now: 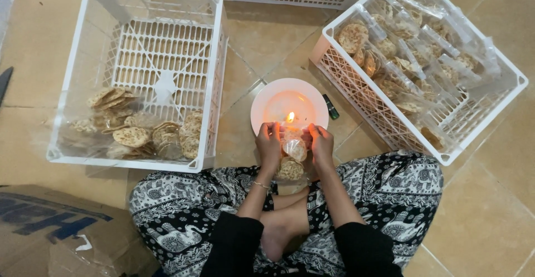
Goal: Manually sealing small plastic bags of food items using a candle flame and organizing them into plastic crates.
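- Hands meet over the near rim of a white plate [267, 96] on the tiled floor; the left hand [269, 146] and the right hand [322, 143] are close together, each pinching one side of the top of a clear bag of round crackers [293, 157].
- Bag hangs between the two hands, its upper edge held just beside a small candle flame [290, 116] that burns on the plate; its lower part sags toward the person's crossed legs.
- Crate on the left [212, 76], white and slatted, holds only a small heap of packed cracker bags [136, 129] in its near end, so little seems finished.
- Crate on the right [423, 135] is nearly full of cracker bags [409, 48] whose loose tops stand up, which suggests most of the work is left.
- Small dark lighter [331, 108] lies just beside the plate, apart from both hands.
- Cardboard box [50, 227] sits at the lower left, well apart.
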